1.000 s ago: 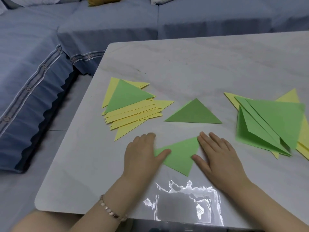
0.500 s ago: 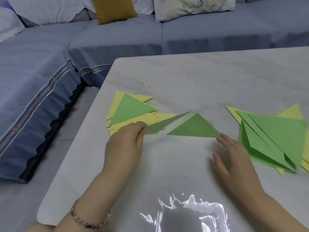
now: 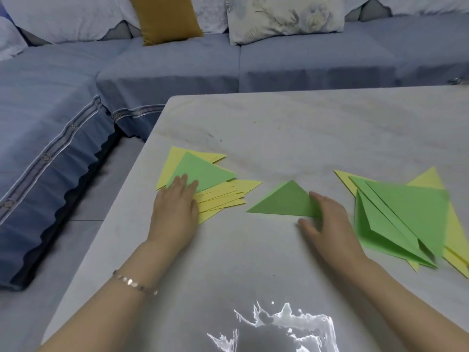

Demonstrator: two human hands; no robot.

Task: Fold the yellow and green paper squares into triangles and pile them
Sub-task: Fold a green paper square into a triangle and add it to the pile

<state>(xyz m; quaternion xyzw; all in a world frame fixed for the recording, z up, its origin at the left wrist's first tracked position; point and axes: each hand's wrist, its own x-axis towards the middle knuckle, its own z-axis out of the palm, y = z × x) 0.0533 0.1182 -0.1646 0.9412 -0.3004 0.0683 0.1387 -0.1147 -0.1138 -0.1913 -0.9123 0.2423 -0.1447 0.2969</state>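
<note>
While the left hand [image 3: 175, 209] lies flat, fingers straight, on the pile of folded triangles [image 3: 203, 171] at the table's [image 3: 279, 128] left, the right hand [image 3: 327, 222] rests loosely spread fingers on the right corner of a lone dark green triangle [image 3: 281, 201]. Further right lie fanned green and yellow squares [image 3: 406, 212]

The person's forearms are bare to the picture's edge, and just behind the left hand [image 3: 175, 209], round the wrist, lies a thin chain bracelet [image 3: 134, 284] of small flat shiny pinkish-silver metal links, while the wrist behind the right hand [image 3: 327, 224] is bare.
</note>
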